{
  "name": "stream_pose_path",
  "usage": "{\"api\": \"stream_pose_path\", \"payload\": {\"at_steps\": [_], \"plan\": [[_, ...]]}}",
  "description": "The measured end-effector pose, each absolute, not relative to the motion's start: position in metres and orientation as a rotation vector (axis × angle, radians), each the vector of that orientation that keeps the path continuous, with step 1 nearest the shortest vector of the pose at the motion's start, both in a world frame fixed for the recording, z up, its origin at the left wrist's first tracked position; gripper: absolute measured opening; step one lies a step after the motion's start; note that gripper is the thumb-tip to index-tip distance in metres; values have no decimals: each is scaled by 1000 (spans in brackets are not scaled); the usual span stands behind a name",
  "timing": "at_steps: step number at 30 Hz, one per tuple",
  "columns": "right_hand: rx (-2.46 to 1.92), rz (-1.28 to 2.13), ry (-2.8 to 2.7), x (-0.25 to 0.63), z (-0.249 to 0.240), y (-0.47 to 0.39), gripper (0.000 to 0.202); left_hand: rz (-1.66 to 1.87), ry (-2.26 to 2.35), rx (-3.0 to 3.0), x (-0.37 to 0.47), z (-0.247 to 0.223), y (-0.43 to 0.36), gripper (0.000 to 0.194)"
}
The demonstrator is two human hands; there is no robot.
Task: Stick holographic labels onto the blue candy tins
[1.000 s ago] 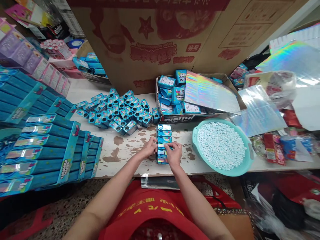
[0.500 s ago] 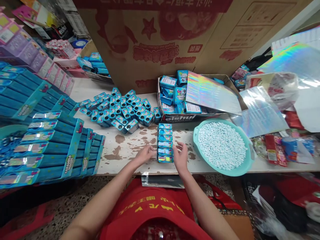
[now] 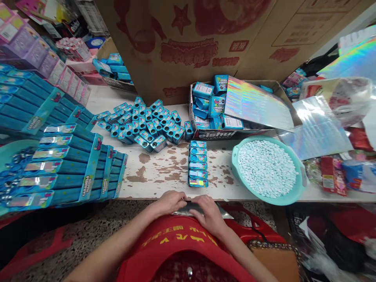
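Note:
A row of several blue tins [image 3: 198, 164] stands side by side on the worn white table, with neither hand on it. Below it, a silver sheet [image 3: 217, 211] lies between the table's front edge and the red apron. My left hand [image 3: 170, 202] has its fingers curled together at the sheet's left part and seems to pinch its edge. Over the middle of the sheet is my right hand [image 3: 208, 212], fingers bent and thumb apart, with no grip visible. Loose blue tins [image 3: 147, 121] with round holes cluster behind on the left.
A turquoise basin [image 3: 235, 156] of pale candies stands right of the row. Behind it is an open carton [image 3: 217, 135] of blue packs under a shiny sheet. Stacked blue packs [image 3: 67, 164] fill the left. A large cardboard box [image 3: 182, 70] rises at the back.
Both hands have left the sides of the tin row and moved down toward me, to the silver sheet at the table's edge. The row stays in place on the table; the view has shifted slightly.

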State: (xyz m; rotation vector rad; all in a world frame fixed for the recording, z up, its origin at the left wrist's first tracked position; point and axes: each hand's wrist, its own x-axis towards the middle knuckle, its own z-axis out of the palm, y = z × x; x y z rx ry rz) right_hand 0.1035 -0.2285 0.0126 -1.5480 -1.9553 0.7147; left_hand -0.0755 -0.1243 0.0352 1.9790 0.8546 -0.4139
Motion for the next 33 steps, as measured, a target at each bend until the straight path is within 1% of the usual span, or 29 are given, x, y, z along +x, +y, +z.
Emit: {"api": "stream_pose_path", "payload": {"at_steps": [2,4,8,12,16,25,27,33], "plan": [[-1477,696,-2203,108,12,-232,19,-412,857,1953,-75,35,-125,32],[-1496,567,-2320,113,7,-231,18,-390,853,1929,-74,33,-125,32],[-1741,333,-2227,118,-7,-219,29,-259,845,1856,-73,23,-123,37],[-1855,269,-2111,114,-14,-210,28,-134,916,1757,-75,7,-118,31],[-1820,203,-2009,101,-14,-215,19,-66,979,1605,-78,-7,-116,32],[-1638,97,-2149,85,-20,-221,36,6,1063,1372,-76,-13,-120,31],[-1591,79,-2181,86,-21,-221,35,17,1091,1346,-75,-13,-120,31],[-1499,43,-2177,87,-26,-225,20,83,1136,1262,-75,-15,-120,29]]}}
